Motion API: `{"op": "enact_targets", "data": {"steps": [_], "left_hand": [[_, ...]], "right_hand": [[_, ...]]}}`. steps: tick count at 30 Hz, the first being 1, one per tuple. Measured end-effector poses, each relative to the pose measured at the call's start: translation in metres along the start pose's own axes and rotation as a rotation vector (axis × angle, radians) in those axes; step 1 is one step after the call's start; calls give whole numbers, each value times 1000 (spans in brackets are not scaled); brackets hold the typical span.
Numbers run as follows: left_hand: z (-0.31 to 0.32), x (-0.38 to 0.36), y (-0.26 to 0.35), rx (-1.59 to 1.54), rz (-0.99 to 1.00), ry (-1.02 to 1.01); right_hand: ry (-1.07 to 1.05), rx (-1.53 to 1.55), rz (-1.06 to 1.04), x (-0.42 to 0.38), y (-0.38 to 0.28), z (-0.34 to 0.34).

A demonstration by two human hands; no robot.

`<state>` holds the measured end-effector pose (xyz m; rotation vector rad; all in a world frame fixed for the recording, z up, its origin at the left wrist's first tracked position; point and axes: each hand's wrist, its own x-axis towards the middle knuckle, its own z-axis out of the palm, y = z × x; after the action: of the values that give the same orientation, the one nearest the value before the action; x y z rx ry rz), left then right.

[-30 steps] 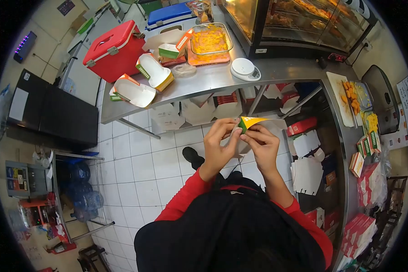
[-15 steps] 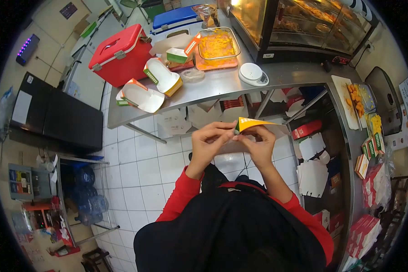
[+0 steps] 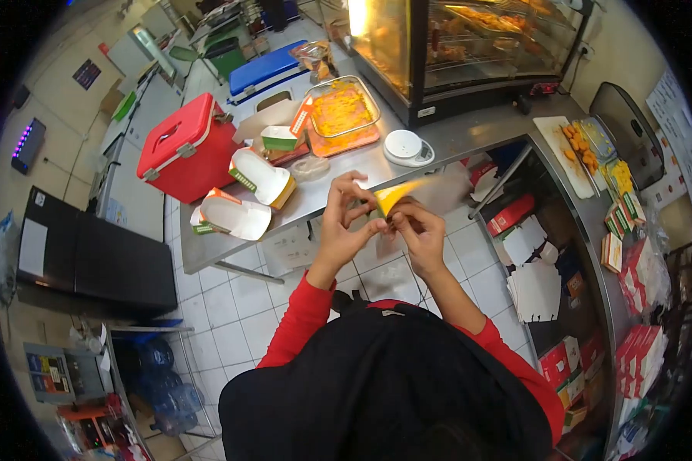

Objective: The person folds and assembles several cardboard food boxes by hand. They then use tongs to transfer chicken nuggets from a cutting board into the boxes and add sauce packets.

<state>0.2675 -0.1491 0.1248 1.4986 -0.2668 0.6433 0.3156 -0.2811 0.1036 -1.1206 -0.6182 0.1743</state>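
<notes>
Yellow-and-green food carton (image 3: 394,198): held in front of the torso, over the tiled floor (image 3: 227,338), just off the desk's edge; its far end blurred. Right hand (image 3: 423,234) pinches it between thumb and fingers. Left hand (image 3: 350,219) at its other side, fingers parted and curved; cannot tell how firmly it grips.

Desk (image 3: 480,127): stainless steel, turning a corner. On it, white scale (image 3: 407,147), glass dish (image 3: 342,107) of yellow-orange food, opened cartons (image 3: 265,177), red cooler (image 3: 181,146), blue cooler (image 3: 265,71). Lit display cabinet (image 3: 469,46) beyond the scale. Black refrigerator (image 3: 92,257) off to the left.

Versus earlier: left fingers spread wider, index raised; view swung, now taking in a green bin (image 3: 225,58).
</notes>
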Motion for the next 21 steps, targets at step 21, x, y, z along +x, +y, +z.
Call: {"op": "enact_targets", "data": {"steps": [21], "left_hand": [[87, -59, -35, 237, -199, 422]], "right_hand": [[286, -786, -506, -48, -42, -102]]}}
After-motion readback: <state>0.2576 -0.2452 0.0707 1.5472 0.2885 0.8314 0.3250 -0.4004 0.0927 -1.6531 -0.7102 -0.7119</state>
